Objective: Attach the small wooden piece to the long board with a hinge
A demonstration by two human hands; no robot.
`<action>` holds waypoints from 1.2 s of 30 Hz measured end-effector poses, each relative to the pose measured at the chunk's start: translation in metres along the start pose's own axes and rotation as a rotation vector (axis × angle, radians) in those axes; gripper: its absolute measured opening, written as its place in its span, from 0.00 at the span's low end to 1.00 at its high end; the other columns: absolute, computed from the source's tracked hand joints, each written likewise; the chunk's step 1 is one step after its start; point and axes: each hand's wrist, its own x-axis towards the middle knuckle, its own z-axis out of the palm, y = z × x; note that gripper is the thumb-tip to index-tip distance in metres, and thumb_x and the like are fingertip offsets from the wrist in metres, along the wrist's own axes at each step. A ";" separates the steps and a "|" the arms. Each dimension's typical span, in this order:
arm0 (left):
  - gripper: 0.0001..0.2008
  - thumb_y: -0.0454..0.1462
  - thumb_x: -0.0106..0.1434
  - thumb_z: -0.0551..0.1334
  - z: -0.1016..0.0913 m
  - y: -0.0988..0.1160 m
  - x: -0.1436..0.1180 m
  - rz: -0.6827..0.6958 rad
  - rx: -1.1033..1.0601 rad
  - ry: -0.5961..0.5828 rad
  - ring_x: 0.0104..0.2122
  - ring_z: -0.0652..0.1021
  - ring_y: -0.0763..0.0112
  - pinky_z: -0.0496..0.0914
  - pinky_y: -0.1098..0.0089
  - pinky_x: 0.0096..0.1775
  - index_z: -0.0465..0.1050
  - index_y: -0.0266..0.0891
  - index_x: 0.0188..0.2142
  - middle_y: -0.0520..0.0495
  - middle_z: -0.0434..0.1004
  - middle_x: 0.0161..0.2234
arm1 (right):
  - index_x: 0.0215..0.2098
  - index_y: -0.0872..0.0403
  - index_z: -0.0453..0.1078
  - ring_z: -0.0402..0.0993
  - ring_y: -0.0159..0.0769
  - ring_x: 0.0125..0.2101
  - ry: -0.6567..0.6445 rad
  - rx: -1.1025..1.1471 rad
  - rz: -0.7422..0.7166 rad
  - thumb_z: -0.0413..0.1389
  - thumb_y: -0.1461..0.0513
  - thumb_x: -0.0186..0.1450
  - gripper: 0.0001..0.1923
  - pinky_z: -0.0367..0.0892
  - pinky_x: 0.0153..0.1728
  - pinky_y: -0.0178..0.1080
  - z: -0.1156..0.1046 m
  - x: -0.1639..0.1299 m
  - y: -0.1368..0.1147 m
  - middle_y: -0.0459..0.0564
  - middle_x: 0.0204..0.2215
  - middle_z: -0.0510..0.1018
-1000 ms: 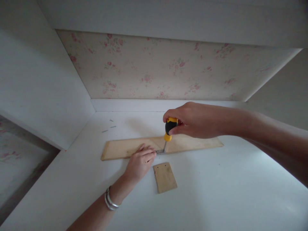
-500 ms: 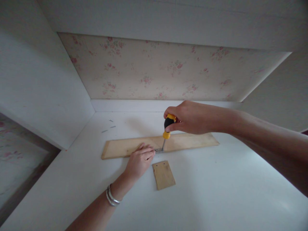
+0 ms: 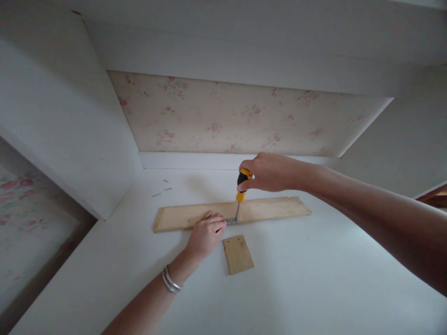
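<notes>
The right hand (image 3: 270, 173) is wrapped around the yellow-and-black screwdriver (image 3: 240, 190), held upright with its tip on a small metal bracket (image 3: 231, 221) at the near edge of the long pale wooden board (image 3: 272, 208). The left hand (image 3: 206, 232), fingers together, presses the bracket flat. A small wooden rectangle (image 3: 238, 254) lies just beside it on the white shelf (image 3: 314, 279), open on the right.

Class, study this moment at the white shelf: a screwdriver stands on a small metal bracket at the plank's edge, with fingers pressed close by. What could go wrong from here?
1. The screwdriver tip could slip off the metal bracket and jab the left hand, whose fingertips lie right beside it.
2. The long wooden plank looks held only by that hand, so it might shift or turn under the right hand.
3. The loose screws near the wall could roll away.
</notes>
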 end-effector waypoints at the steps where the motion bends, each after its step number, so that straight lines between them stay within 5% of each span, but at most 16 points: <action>1: 0.09 0.31 0.63 0.57 0.000 0.000 0.000 -0.001 0.001 0.002 0.37 0.77 0.72 0.67 0.59 0.52 0.76 0.40 0.33 0.50 0.79 0.36 | 0.38 0.53 0.71 0.69 0.35 0.26 0.002 0.017 0.001 0.48 0.41 0.60 0.27 0.54 0.24 0.34 0.001 0.000 0.000 0.52 0.28 0.75; 6: 0.08 0.30 0.60 0.59 -0.004 0.002 -0.001 0.003 0.022 -0.007 0.39 0.76 0.69 0.69 0.60 0.49 0.74 0.40 0.38 0.47 0.78 0.37 | 0.44 0.54 0.66 0.69 0.36 0.26 -0.012 0.052 0.056 0.48 0.41 0.59 0.29 0.54 0.23 0.33 0.008 0.001 -0.002 0.53 0.29 0.75; 14: 0.11 0.29 0.59 0.59 -0.007 0.005 -0.002 -0.034 0.109 -0.084 0.43 0.74 0.66 0.70 0.61 0.48 0.70 0.39 0.41 0.46 0.75 0.39 | 0.39 0.54 0.68 0.69 0.36 0.28 0.085 0.074 0.155 0.47 0.45 0.61 0.23 0.55 0.26 0.34 0.017 0.003 -0.009 0.53 0.28 0.75; 25: 0.13 0.31 0.60 0.59 -0.012 0.006 -0.003 -0.015 0.087 -0.056 0.43 0.75 0.66 0.71 0.62 0.47 0.70 0.42 0.45 0.47 0.75 0.42 | 0.40 0.54 0.66 0.68 0.32 0.24 0.408 0.401 0.323 0.50 0.47 0.61 0.20 0.57 0.26 0.34 -0.004 -0.023 -0.005 0.47 0.25 0.74; 30: 0.07 0.39 0.63 0.56 -0.051 -0.008 -0.005 -0.065 0.241 -0.047 0.37 0.76 0.68 0.70 0.66 0.42 0.73 0.41 0.35 0.47 0.77 0.36 | 0.40 0.54 0.64 0.69 0.34 0.21 0.450 0.944 0.529 0.53 0.45 0.59 0.22 0.64 0.24 0.36 0.046 -0.070 -0.006 0.46 0.20 0.72; 36: 0.16 0.46 0.65 0.49 -0.122 -0.072 -0.011 -0.505 0.603 -0.148 0.30 0.76 0.66 0.65 0.69 0.31 0.70 0.41 0.30 0.48 0.76 0.31 | 0.36 0.51 0.66 0.66 0.29 0.21 0.534 1.726 0.718 0.57 0.52 0.60 0.12 0.62 0.19 0.32 0.118 -0.134 -0.024 0.45 0.22 0.72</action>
